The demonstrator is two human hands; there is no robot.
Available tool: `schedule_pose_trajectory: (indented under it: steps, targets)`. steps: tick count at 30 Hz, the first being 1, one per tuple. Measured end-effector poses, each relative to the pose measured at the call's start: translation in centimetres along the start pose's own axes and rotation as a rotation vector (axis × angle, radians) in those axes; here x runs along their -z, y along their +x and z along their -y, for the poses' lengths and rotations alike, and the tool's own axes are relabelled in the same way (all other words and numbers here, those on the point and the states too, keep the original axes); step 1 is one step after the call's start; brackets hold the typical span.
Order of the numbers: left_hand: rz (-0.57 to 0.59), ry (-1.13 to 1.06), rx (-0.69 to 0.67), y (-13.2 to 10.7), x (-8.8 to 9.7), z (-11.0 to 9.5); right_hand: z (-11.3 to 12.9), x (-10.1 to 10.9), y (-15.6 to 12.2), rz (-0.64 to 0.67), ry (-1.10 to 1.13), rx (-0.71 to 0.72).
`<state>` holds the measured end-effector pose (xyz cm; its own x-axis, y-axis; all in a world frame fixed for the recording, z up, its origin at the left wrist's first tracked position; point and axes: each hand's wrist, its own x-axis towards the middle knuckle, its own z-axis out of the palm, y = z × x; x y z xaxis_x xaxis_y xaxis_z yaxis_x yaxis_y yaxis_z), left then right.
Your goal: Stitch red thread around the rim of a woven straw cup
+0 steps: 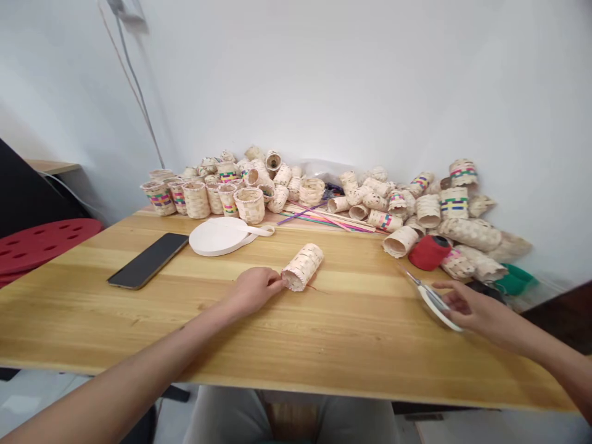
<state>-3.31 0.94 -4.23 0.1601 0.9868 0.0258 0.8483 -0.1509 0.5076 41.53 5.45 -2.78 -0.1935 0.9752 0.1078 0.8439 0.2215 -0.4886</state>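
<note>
A small woven basket tube lies on its side in the middle of the wooden table. My left hand rests on the table with its fingertips pinched against the basket's near rim. A thin red thread trails from the basket to its right. My right hand lies at the right, its fingers curled over the handles of a pair of scissors whose blades point away towards the pile.
A black phone and a flat white tape roll lie at left centre. Several woven baskets are heaped along the back wall. A red thread spool, coloured strips, a red stool are nearby.
</note>
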Motion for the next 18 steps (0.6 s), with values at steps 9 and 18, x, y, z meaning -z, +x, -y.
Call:
schedule_pose_trajectory:
  steps: [9,18]
  targets:
    - [0.049,-0.053,-0.108,5.2,-1.6,-1.3,11.9,-4.7,-4.1,0.525,0.907,-0.158]
    - [0.008,0.006,-0.115,4.5,-2.0,-1.3,15.3,-7.0,-2.4,0.579,0.518,0.060]
